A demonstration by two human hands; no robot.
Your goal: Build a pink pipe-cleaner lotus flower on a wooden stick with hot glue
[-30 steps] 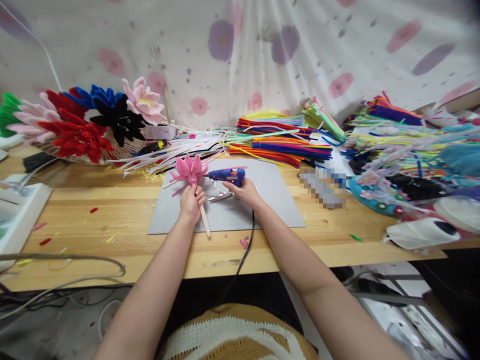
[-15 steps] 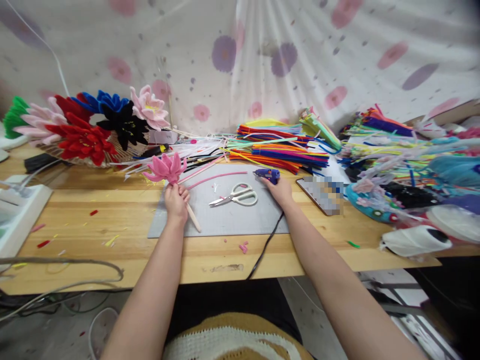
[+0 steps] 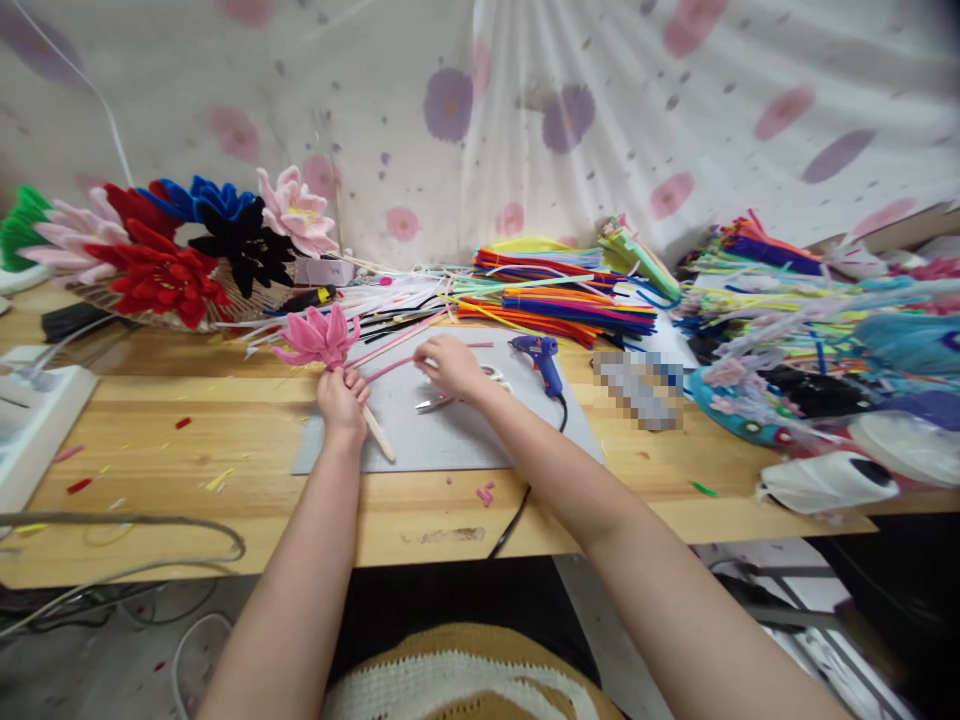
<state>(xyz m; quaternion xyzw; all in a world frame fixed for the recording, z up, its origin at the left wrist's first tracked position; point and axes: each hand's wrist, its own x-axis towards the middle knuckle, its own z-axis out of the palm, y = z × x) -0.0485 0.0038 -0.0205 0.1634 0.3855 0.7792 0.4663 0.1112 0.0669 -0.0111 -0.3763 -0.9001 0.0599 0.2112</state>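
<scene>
My left hand [image 3: 341,402] is closed around the base of a pink pipe-cleaner flower [image 3: 321,337], whose pale stick stem [image 3: 380,437] slants out below the fist. A long pink pipe cleaner [image 3: 386,371] stretches rightward from that hand. Over the grey mat [image 3: 442,448], my right hand [image 3: 454,367] pinches this pipe cleaner along its length. Beneath the right wrist lie scissors [image 3: 430,405], partly covered, only blades and a bit of handle showing. A blue glue gun [image 3: 541,360] rests on the mat's right side, held by nobody.
Bundles of coloured pipe cleaners [image 3: 577,312] lie along the back. Finished flowers [image 3: 169,280] crowd the back left. A blurred-out phone [image 3: 637,390] lies right of the mat, with a white thread cone [image 3: 829,480] farther right. The glue gun's black cord [image 3: 510,525] crosses the front edge.
My right hand has let go of the glue gun, leaving it on the mat, and moved left to the pink pipe cleaner. The left hand with the flower has shifted slightly left.
</scene>
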